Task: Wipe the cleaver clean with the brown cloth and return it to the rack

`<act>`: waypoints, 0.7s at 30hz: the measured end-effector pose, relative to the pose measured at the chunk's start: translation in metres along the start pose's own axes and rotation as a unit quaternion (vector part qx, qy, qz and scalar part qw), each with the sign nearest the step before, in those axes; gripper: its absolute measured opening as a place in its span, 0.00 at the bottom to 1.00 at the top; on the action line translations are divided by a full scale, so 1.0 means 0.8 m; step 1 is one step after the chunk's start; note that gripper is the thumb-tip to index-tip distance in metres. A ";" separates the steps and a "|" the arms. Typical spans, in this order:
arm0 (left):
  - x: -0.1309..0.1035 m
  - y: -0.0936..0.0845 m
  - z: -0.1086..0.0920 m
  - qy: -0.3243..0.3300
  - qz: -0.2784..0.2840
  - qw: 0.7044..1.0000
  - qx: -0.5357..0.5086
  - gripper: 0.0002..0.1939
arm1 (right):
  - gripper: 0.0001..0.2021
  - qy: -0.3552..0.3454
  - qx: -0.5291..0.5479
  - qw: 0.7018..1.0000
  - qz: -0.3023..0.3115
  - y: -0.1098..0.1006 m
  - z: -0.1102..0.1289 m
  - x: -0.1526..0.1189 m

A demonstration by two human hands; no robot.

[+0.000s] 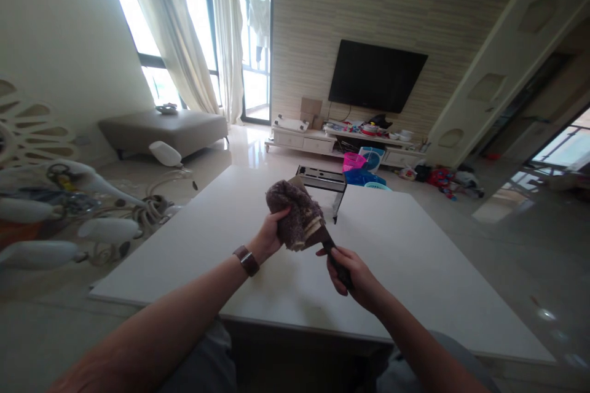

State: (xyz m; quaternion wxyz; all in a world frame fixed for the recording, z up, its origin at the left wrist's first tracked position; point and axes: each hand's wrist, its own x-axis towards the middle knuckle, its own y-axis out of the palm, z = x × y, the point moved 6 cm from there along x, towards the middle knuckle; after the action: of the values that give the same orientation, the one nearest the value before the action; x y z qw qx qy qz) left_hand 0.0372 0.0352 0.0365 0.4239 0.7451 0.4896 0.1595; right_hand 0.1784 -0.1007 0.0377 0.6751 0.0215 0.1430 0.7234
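My left hand, with a brown watch on its wrist, is closed around a fuzzy purple-grey cloth with a pale edge. The cloth wraps over the wide blade of a kitchen knife and hides most of it. My right hand grips the knife's black handle, with the blade pointing up and left, away from me. Just beyond the cloth, a black and clear knife rack stands on the white table, partly covered by the cloth and blade.
On the left, a chandelier with white lamp shades lies close to the table. A grey ottoman stands by the window. Beyond the table are a pink basket, a low TV cabinet and a wall-mounted television. Bags lie on the floor.
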 end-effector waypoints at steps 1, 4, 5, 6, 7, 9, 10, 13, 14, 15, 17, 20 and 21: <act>0.005 -0.003 -0.011 0.019 -0.012 1.000 -0.003 0.15 | 0.20 0.002 -0.007 1.000 -0.001 0.000 0.001 0.000; 0.019 -0.018 -0.048 0.068 -0.046 0.996 -0.025 0.13 | 0.20 0.010 -0.036 0.999 -0.005 -0.001 0.004 0.000; 0.023 -0.024 -0.061 0.084 -0.052 0.995 -0.035 0.13 | 0.20 0.016 -0.051 0.999 -0.007 -0.002 0.004 0.000; 0.027 -0.030 -0.075 0.101 -0.059 0.992 -0.044 0.13 | 0.21 0.023 -0.066 0.998 -0.011 -0.003 0.003 -0.001; 0.029 -0.037 -0.088 0.123 -0.067 0.989 -0.051 0.13 | 0.21 0.030 -0.079 0.996 -0.015 -0.004 0.002 -0.001; 0.031 -0.052 -0.111 0.162 -0.093 0.980 -0.061 0.12 | 0.23 0.039 -0.091 0.995 -0.026 -0.006 0.000 -0.002; 0.031 -0.058 -0.119 0.175 -0.099 0.978 -0.061 0.12 | 0.24 0.039 -0.086 0.995 -0.033 -0.007 -0.001 -0.003; 0.028 -0.063 -0.127 0.190 -0.085 0.976 -0.065 0.14 | 0.24 0.031 -0.045 0.997 -0.053 -0.011 -0.001 -0.002; 0.027 -0.062 -0.125 0.188 -0.072 0.977 -0.068 0.15 | 0.24 0.025 -0.034 0.997 -0.060 -0.013 0.001 -0.002; 0.027 -0.059 -0.122 0.183 -0.059 0.979 -0.073 0.17 | 0.24 0.018 -0.030 0.997 -0.067 -0.016 0.003 -0.001; 0.025 -0.052 -0.114 0.166 -0.034 0.982 -0.082 0.19 | 0.23 -0.001 -0.040 0.995 -0.087 -0.024 0.009 0.000; 0.022 -0.042 -0.102 0.132 -0.002 0.987 -0.094 0.21 | 0.23 -0.028 -0.072 0.989 -0.126 -0.040 0.017 0.002; 0.020 -0.040 -0.100 0.122 0.005 0.988 -0.094 0.23 | 0.23 -0.034 -0.080 0.987 -0.138 -0.046 0.019 0.002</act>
State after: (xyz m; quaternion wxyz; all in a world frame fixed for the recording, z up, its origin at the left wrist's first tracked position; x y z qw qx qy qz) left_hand -0.0266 0.0926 0.0555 0.4283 0.6795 0.5169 0.2960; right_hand 0.2170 -0.0949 0.0434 0.7726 -0.0276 0.0636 0.6312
